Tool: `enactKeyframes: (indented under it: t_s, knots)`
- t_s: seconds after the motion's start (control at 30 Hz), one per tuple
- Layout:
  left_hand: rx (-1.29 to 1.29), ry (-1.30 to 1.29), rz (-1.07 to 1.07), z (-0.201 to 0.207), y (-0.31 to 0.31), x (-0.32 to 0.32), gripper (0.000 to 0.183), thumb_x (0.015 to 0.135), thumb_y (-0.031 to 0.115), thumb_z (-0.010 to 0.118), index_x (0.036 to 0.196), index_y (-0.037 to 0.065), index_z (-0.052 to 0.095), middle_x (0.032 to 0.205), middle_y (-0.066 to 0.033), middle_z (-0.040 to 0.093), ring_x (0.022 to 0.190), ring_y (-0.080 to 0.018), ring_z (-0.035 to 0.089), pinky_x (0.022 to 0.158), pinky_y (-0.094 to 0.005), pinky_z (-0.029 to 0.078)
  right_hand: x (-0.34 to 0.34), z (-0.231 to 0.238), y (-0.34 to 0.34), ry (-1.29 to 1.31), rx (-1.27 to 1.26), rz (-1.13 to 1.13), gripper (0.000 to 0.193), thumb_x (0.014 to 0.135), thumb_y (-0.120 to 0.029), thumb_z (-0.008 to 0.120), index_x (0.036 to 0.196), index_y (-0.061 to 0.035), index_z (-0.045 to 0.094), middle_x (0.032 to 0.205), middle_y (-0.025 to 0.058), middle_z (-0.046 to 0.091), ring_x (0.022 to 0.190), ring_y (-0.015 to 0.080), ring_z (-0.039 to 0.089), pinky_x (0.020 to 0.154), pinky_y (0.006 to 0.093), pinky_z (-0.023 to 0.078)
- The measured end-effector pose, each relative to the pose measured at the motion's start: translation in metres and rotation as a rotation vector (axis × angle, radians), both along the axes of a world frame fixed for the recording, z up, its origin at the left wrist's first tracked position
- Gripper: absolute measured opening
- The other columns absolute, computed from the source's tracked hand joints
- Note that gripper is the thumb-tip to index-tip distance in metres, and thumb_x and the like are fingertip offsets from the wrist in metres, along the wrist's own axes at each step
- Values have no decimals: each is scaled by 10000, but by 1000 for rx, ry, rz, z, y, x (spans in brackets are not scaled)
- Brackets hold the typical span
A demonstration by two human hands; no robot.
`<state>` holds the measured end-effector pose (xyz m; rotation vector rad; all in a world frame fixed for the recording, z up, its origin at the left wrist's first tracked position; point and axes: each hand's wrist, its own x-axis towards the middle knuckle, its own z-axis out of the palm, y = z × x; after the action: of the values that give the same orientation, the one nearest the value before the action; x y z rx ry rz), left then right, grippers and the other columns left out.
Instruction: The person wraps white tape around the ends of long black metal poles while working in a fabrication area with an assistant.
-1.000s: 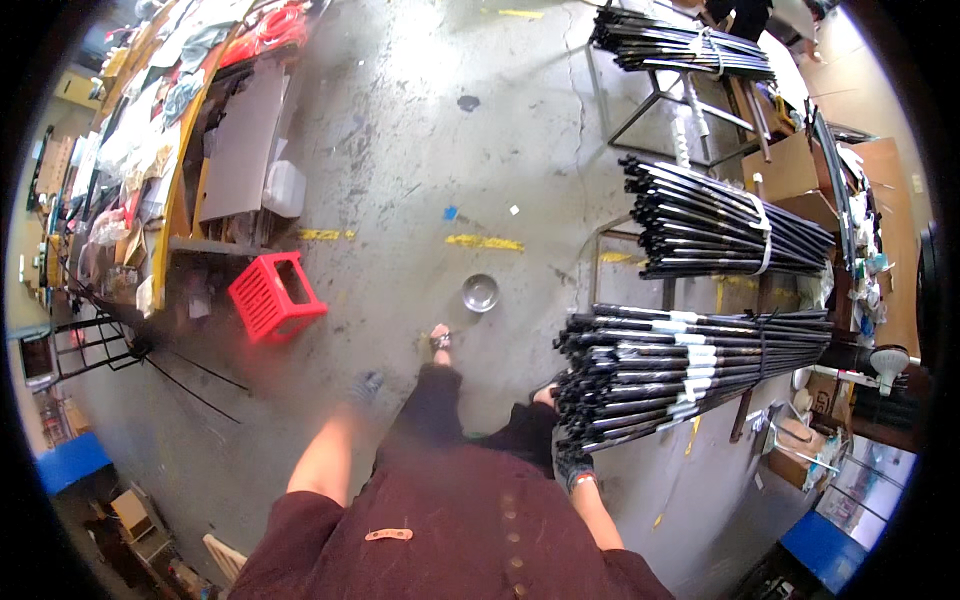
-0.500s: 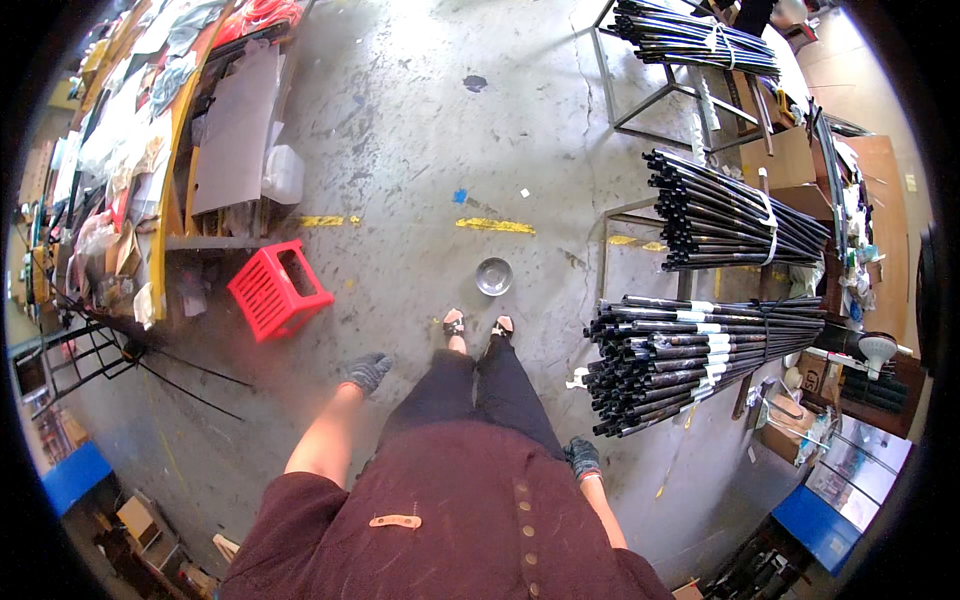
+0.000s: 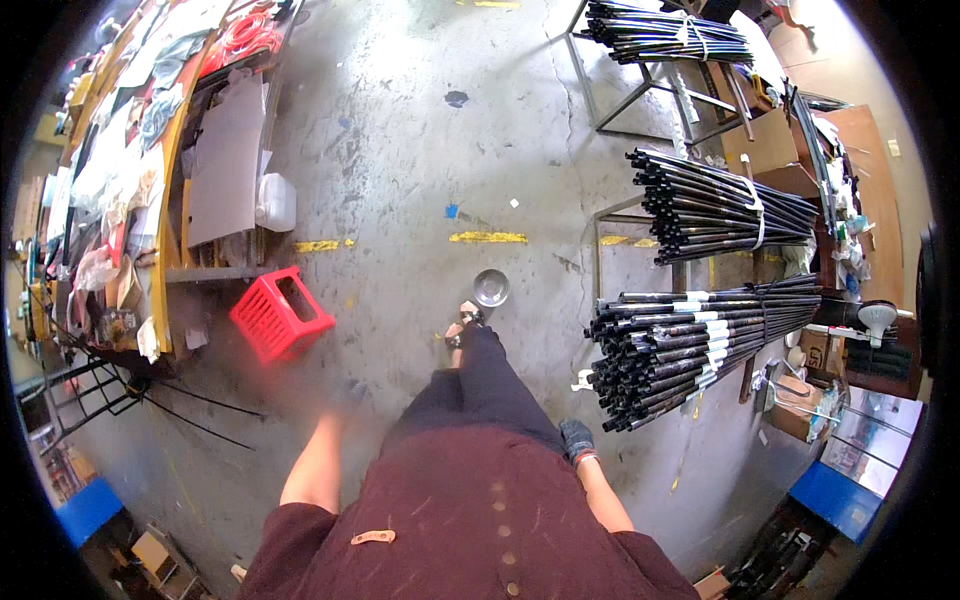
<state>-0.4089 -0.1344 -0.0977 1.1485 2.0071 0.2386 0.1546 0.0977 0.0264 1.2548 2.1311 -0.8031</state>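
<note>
One bundle of black tubes [image 3: 685,345] lies untouched at the right as the feet [image 3: 469,312] go from level into a stride, likely walking, not handling. It looks dense and white-banded. The nearby right hand [image 3: 577,439] and blurred left hand [image 3: 352,392] show nothing held; how far open, I cannot tell.

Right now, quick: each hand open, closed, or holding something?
Left hand: blurred, no object visible; open or closed cannot be told.
Right hand: gloved, no object visible; open or closed cannot be told.
</note>
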Motion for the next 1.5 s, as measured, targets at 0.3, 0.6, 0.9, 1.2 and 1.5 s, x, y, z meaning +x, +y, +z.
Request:
enactKeyframes:
  t_s: [0.3, 0.6, 0.9, 1.2, 1.5]
  knots:
    - [-141, -308, 470, -13, 24, 0, 303, 895, 307, 536, 1028, 48, 621, 775, -26, 608, 626, -140, 517, 542, -308, 419, -13, -3, 22, -82, 54, 20, 230, 823, -239, 511, 858, -95, 687, 920, 181, 664, 837, 360, 648, 721, 460, 512]
    - [-73, -27, 340, -19, 47, -28, 240, 870, 306, 551, 862, 72, 604, 676, -14, 546, 569, -128, 486, 473, -308, 380, -25, -14, 31, 50, 164, -38, 234, 784, -294, 600, 897, -102, 672, 941, 173, 658, 895, 352, 628, 790, 438, 500]
    - [-298, -179, 207, 60, 201, -21, 284, 863, 377, 547, 920, 101, 587, 713, -6, 558, 606, -140, 519, 506, -309, 417, -12, -31, 36, 47, 25, -301, 241, 815, -311, 549, 896, -123, 677, 990, 143, 660, 911, 364, 620, 806, 460, 477]
    - [-164, -287, 43, 78, 432, -28, 418, 869, 325, 620, 1112, -15, 594, 867, -109, 655, 722, -181, 596, 674, -343, 482, -14, 29, 95, 370, -463, -122, 307, 830, -269, 534, 1038, -78, 654, 1054, 168, 641, 969, 354, 598, 816, 439, 469]
    - [-81, -485, -259, 77, 631, 44, 435, 895, 326, 593, 1246, 80, 518, 1053, -78, 634, 904, -197, 609, 746, -361, 482, -3, 164, 329, 577, 159, -426, 294, 933, -212, 475, 1155, -66, 602, 1216, 137, 582, 1089, 300, 561, 958, 372, 428]
